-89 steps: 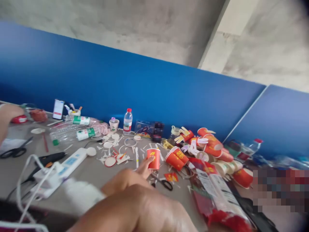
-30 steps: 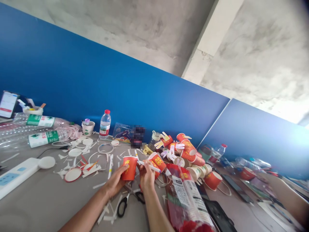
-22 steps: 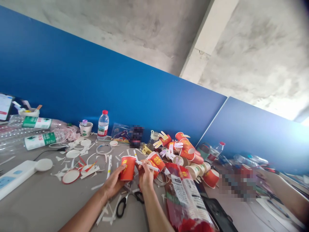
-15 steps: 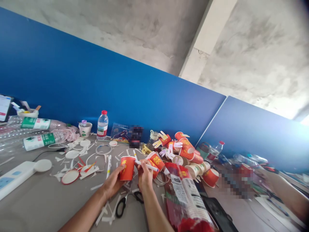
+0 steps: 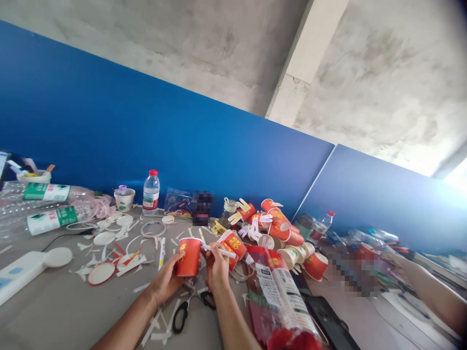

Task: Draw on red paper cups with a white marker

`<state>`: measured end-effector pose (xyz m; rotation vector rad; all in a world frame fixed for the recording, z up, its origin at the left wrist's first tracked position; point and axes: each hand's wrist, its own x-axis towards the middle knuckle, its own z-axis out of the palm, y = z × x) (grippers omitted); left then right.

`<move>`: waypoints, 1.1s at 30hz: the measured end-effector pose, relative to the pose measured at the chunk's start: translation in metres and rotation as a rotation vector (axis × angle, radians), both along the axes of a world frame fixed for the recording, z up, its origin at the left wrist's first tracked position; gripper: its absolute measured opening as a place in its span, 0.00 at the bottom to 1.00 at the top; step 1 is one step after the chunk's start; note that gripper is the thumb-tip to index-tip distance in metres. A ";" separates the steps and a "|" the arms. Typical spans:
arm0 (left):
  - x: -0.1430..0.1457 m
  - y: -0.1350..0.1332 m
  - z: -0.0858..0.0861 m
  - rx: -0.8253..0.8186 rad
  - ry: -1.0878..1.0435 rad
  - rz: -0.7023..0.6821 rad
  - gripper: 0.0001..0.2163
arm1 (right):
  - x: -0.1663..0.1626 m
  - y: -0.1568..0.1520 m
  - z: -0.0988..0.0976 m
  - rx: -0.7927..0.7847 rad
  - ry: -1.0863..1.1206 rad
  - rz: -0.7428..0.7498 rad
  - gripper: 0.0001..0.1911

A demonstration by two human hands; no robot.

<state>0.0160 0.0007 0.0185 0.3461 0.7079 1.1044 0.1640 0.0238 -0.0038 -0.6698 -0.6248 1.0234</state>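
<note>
I see the upright water bottle [image 5: 151,193] with a blister pack [image 5: 178,205] just right of it, plastic bottles [image 5: 53,219] lying to its left, a power strip [image 5: 22,273] leftward and nearer my remote viewpoint, and a blue partition [image 5: 164,126] behind it.

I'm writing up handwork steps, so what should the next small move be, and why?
Probably ease the white pen onto the side of the red cup. The right hand holds the pen with one end toward it, and the left hand holds the cup upright; whether pen and cup touch is too small to tell.
</note>
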 end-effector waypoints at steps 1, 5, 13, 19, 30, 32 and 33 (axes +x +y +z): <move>0.000 0.000 -0.001 0.001 -0.004 0.005 0.23 | -0.001 0.000 0.000 0.002 0.011 0.000 0.26; -0.002 0.000 -0.002 -0.010 -0.023 -0.004 0.25 | -0.002 0.002 0.001 0.018 0.026 0.006 0.27; -0.002 -0.004 0.004 -0.016 0.026 0.031 0.25 | -0.003 0.002 0.001 0.034 0.048 0.049 0.25; 0.001 -0.003 0.008 -0.018 0.045 0.063 0.21 | -0.006 0.001 0.002 0.024 0.039 0.058 0.23; -0.002 0.001 0.005 0.003 0.055 0.051 0.25 | -0.007 -0.001 0.004 0.025 -0.007 0.010 0.26; -0.002 0.002 0.002 0.005 0.059 0.043 0.27 | -0.007 0.000 0.003 0.019 -0.008 0.004 0.26; -0.002 0.002 0.001 0.008 0.064 0.038 0.27 | -0.007 0.001 0.003 0.015 -0.008 0.004 0.26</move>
